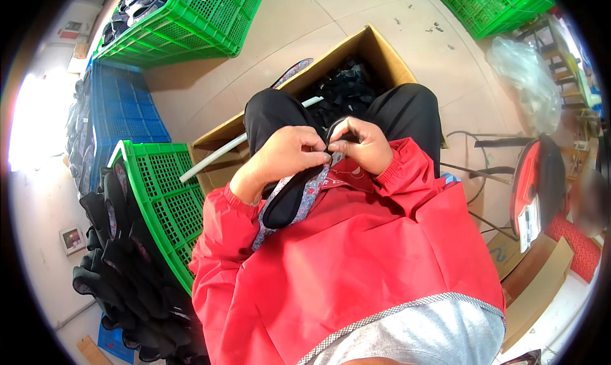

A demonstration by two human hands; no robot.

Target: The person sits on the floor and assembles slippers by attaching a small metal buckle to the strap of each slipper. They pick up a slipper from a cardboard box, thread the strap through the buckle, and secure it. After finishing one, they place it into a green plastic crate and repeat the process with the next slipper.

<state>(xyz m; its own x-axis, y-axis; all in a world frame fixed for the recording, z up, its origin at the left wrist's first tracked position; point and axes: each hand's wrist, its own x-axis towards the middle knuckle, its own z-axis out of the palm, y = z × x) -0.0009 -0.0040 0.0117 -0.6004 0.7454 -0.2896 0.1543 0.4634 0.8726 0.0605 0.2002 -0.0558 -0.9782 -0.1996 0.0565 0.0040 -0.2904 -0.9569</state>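
The one view comes from the left camera of a head-worn fisheye pair, facing steeply down over the wearer's red smock to the knees. The fingers sit close, near mid-frame; the tiled floor lies farther off, and edges bow toward the dark rim.

bright overall, with white glare at far left (detail washed out there); floor curves toward black edges.
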